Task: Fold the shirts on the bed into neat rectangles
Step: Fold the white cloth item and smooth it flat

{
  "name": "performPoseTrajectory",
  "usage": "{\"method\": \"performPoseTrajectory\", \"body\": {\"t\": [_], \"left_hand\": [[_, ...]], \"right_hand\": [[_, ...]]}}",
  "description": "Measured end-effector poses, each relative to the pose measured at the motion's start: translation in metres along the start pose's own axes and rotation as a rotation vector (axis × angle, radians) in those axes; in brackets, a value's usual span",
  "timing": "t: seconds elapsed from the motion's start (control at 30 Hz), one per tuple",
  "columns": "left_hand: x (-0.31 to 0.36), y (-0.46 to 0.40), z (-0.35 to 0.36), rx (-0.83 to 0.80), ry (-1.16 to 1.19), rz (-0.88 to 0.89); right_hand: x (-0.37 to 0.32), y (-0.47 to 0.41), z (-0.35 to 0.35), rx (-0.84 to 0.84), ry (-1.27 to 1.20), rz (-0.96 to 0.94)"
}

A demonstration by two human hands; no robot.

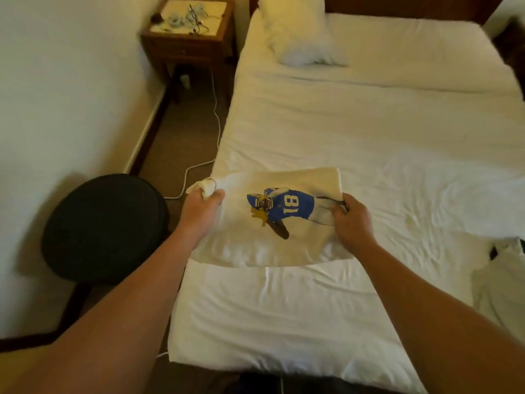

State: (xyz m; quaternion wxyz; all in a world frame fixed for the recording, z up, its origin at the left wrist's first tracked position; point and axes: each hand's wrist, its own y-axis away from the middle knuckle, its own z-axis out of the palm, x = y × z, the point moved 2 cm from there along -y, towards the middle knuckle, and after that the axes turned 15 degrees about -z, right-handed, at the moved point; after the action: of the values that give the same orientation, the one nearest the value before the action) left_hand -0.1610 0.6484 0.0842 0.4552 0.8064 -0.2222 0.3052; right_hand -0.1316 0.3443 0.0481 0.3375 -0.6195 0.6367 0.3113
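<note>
Near the bed's (pixel 369 123) left edge, the left hand (pixel 199 207) and right hand (pixel 352 220) each grip the folded white shirt (pixel 255 245), printed "18".

Head view, steeply down over bed (pixel 369 137)

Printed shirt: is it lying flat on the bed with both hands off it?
No: the left hand and right hand each grip a side of the shirt.

White wall (pixel 71 81), brown carpet (pixel 181 143), wooden nightstand (pixel 189 38), black stool (pixel 103 228)
</note>
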Motion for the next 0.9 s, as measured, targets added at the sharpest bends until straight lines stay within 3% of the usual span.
{"method": "performPoseTrajectory", "body": {"t": [0.17,0.4,0.6,0.9], "left_hand": [[0.04,0.042,-0.077,0.098,0.05,0.062],[0.042,0.115,-0.152,0.373,0.031,0.141],[0.007,0.177,-0.206,0.554,0.131,0.109],[-0.084,0.261,-0.302,0.685,0.363,0.035]], "right_hand": [[-0.088,-0.007,-0.012,-0.028,-0.068,-0.182],[-0.173,-0.008,-0.02,-0.136,-0.129,-0.425],[-0.226,0.021,-0.005,-0.254,-0.149,-0.556],[-0.311,0.097,0.07,-0.513,-0.165,-0.734]]}}
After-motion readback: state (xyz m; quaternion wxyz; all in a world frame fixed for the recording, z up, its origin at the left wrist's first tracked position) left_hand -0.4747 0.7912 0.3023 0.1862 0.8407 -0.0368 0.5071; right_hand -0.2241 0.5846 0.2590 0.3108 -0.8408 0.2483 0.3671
